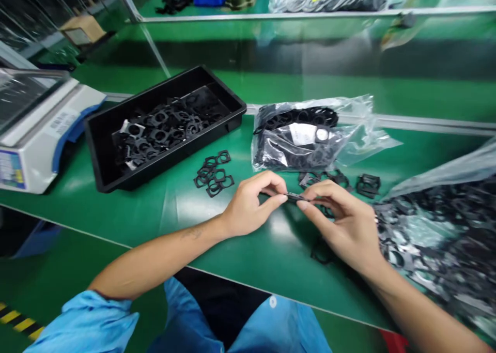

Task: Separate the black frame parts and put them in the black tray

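Note:
A small flat black plastic part (296, 196) is pinched edge-on between my two hands, above the green table. My left hand (253, 203) grips its left end with thumb and fingertips. On its right end, the thumb and fingers of my right hand (344, 221) are closed. Several black frames with round holes (215, 173) lie in a loose group left of my hands. More black parts (368, 184) lie just beyond my right hand, and another black ring-shaped piece (322, 252) sits below it, partly in shadow.
A black tray (166, 169) of similar parts stands at the left, beside a white and blue weighing scale (42, 131). A clear bag (294, 159) of black rings lies behind my hands. At the right spreads a large open bag (437, 239) of black parts.

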